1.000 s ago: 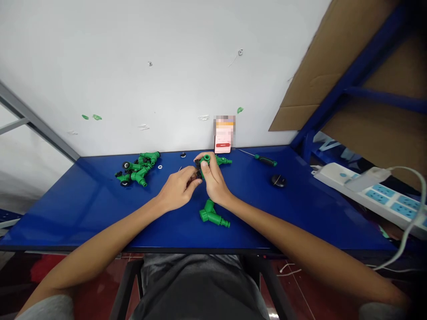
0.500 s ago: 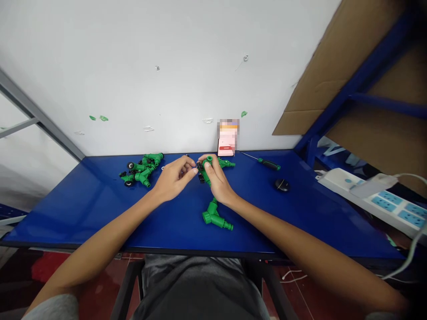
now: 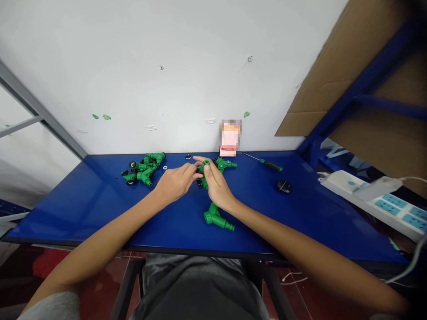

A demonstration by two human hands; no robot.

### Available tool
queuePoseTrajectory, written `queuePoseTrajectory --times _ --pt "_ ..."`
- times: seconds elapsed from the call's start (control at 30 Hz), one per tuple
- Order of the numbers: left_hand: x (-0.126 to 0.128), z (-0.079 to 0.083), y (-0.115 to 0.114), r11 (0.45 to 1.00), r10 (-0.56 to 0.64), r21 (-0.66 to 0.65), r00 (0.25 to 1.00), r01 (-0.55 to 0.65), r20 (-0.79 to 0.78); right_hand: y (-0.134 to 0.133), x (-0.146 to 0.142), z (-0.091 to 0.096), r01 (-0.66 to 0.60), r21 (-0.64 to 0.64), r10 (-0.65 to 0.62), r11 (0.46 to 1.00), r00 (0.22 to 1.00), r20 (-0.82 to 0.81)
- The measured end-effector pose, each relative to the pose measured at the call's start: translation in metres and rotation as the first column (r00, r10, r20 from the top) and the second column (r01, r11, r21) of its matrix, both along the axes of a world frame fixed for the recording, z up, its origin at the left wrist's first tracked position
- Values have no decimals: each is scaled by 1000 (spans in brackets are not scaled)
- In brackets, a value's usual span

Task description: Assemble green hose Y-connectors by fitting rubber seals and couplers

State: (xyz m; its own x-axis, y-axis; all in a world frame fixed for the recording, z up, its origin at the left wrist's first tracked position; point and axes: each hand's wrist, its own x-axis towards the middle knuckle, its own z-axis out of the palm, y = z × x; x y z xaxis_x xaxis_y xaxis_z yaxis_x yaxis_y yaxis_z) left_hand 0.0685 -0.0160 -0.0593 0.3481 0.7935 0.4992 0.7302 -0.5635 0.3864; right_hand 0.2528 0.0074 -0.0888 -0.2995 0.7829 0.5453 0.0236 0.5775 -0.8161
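While heaped at the far left of a blue table [image 3: 76, 213], a pile of green hose connectors [image 3: 143, 169], black rings among them. Just right of the pile, a white washer [image 3: 165, 167]; farther back, near the wall, a small black fitting [image 3: 188, 156]. Next, the left hand [image 3: 175, 182], its fingers [image 3: 190, 169] almost straight and close together, tips reaching the dark end of a green connector [image 3: 204, 174]; no telling whether anything small lies pinched there, the spot being hidden. That connector at mid-table, between both hands, a black part [image 3: 200, 183] showing at its lower end. Then the right hand [image 3: 216, 186], fingers [image 3: 208, 171] curled closely around it in a firm hold. Just beyond that hand, a second connector [image 3: 225, 164]; just below its wrist, a third [image 3: 216, 218], lying on the table. Farther right, a green-handled screwdriver [image 3: 271, 166], then a round black object [image 3: 283, 186]. Off the table's right end, a white power strip [image 3: 373, 200] with blue sockets.
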Motion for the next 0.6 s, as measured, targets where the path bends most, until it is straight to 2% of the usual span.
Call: queuePoseTrajectory --times 0.17,0.27,0.33,0.47,0.53,0.6 --pt "6 2 -4 998 -20 -47 974 31 224 -2 1 1 26 134 -30 991 999 28" --pt "11 5 -8 984 -14 -160 936 75 351 0 2 -2 40 214 -53 976 997 52" --pt "13 5 -9 965 -2 -237 914 108 406 2 3 -4 49 242 -67 969 996 67" --pt "14 3 -5 932 -10 -306 857 195 515 3 5 -3 51 244 -72 968 994 78" --pt "12 4 -2 881 -8 -373 799 290 602 4 7 1 51 251 -74 967 994 84" --pt "11 8 0 784 15 -461 728 417 685 4 10 6 31 294 -64 955 993 102"
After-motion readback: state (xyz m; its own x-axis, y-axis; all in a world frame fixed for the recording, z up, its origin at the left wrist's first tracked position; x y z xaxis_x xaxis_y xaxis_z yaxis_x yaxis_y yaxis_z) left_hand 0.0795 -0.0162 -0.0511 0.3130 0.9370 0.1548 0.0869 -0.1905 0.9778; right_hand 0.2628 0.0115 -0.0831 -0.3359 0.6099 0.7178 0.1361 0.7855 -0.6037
